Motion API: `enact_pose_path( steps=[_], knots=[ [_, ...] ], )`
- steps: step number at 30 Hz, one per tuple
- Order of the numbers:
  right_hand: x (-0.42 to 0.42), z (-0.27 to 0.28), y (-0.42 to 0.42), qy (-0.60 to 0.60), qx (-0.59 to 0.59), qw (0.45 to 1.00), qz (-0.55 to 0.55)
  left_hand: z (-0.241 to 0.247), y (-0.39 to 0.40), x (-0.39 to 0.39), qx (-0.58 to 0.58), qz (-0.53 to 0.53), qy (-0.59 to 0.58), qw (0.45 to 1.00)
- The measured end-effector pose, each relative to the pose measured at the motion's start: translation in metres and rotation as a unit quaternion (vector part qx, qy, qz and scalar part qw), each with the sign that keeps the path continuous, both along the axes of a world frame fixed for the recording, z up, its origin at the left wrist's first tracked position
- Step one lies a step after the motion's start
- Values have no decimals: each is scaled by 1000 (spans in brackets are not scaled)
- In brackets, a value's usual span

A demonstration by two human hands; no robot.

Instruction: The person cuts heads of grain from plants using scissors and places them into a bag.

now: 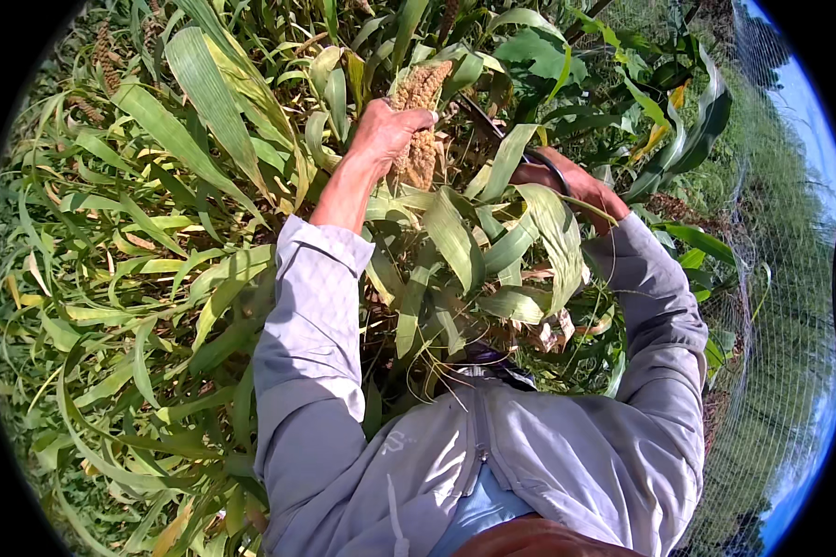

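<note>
My left hand (389, 136) is closed around a thick, tan seed head (423, 87), which looks like foxtail millet; grain shows above and below the fingers. To its right, my right hand (575, 179) holds scissors (489, 120) by a dark handle loop. Their blades point up and left, towards the stems near the seed head. Leaves cover part of the handle and the fingers, and the blade tips are hard to make out. Broad green leaves (453, 240) hang below both hands, in front of my jacket.
Dense leafy plants (181, 230) crowd the left side, with several brown seed heads (104, 59) at the upper left. A fine mesh net (766, 278) runs along the right edge. Large curled leaves (700, 143) stand near my right forearm.
</note>
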State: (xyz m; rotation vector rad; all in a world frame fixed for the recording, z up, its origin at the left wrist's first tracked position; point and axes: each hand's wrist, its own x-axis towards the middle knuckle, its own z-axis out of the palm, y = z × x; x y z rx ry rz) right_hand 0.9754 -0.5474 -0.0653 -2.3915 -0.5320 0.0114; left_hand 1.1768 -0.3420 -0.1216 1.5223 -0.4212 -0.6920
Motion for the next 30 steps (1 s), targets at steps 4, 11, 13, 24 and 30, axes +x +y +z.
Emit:
enact_pose_path(
  steps=[4, 11, 13, 24, 30],
  knots=[
    [41, -38, -12, 396, 325, 841, -176, -18, -1, -12, -79, -26, 80, 993],
    [77, -55, 14, 475, 534, 666, -216, -6, 56, -5, -107, -63, 153, 980],
    [87, -54, 31, 483, 506, 690, -186, -13, 70, -3, -108, -55, 167, 978],
    [72, -59, 84, 350, 585, 712, -170, -23, 115, -10, -116, -74, 169, 976],
    [52, -83, 79, 189, 275, 941, -64, -33, 125, -2, -237, -66, 294, 924]
  ],
)
